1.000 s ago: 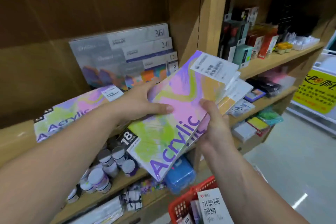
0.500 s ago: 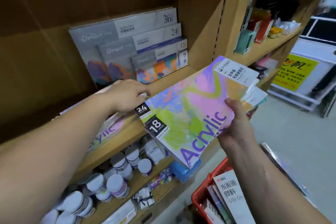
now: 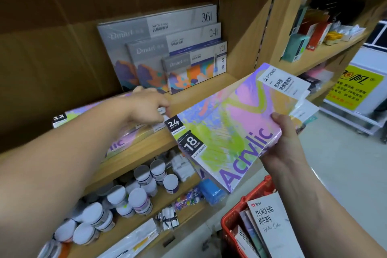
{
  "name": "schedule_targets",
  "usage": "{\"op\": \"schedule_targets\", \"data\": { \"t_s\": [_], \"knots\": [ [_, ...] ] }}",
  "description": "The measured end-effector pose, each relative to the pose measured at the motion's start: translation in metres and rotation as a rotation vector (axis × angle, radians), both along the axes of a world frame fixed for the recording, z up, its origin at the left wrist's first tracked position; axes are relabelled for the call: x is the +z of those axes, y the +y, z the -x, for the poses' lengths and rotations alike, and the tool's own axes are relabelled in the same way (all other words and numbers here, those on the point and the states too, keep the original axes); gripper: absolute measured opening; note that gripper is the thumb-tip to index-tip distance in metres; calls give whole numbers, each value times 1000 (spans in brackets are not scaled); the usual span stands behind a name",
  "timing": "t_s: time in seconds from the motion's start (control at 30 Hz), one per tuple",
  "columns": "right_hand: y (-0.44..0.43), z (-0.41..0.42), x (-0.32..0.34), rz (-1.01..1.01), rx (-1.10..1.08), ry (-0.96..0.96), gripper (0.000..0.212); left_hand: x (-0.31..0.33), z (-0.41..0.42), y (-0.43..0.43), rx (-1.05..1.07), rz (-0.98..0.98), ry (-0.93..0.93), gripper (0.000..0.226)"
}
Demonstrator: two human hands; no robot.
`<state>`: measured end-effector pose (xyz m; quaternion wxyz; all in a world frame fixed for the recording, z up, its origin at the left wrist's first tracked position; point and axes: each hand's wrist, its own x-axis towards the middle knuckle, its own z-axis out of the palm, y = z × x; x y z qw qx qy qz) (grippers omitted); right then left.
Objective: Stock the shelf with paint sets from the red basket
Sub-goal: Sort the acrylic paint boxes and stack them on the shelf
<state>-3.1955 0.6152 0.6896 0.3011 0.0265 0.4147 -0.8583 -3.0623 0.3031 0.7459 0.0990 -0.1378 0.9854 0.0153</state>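
Note:
My right hand point(image 3: 282, 134) grips a stack of pastel "Acrylic" paint sets point(image 3: 230, 132) by its right edge, held tilted in front of the shelf. The 18-colour set lies on top and a 24-colour one shows beneath. My left hand point(image 3: 146, 107) reaches onto the wooden shelf board point(image 3: 136, 153) and pinches the right end of a 12-colour acrylic set point(image 3: 117, 142) lying flat there. The red basket point(image 3: 236, 213) sits at the bottom right and holds a white watercolour set point(image 3: 266, 222) and other boxes.
Three grey Dmart acrylic sets point(image 3: 167, 48) lean against the back of the same shelf. Paint jars point(image 3: 136, 195) and a blue pack point(image 3: 211, 192) fill the shelf below. Right of the upright, another shelf holds small boxes point(image 3: 303, 46). A yellow sign point(image 3: 356, 88) stands past the aisle floor.
My left hand left the stack that my right hand holds and went to the set lying on the shelf. The held stack moved right and tilted flatter.

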Motion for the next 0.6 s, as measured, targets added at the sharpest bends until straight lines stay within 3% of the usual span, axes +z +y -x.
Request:
{"op": "schedule_targets", "data": {
  "t_s": [0.1, 0.27, 0.43, 0.53, 0.6],
  "knots": [
    [-12, -7, 7, 5, 12, -14, 17, -2, -34, -4, 25, -17, 59, 39],
    [-38, -18, 19, -10, -21, -62, 30, 2, -77, -7, 142, -109, 122, 50],
    [-60, -29, 20, -66, -88, -95, 99, 3, -93, 29, 242, -405, 552, 77],
    [-77, -44, 20, -97, -20, -131, 100, -2, -98, 65, 108, -468, 653, 102],
    [-90, -50, 24, -97, 23, -142, 96, -7, -103, 80, 66, -394, 630, 112]
  ]
}}
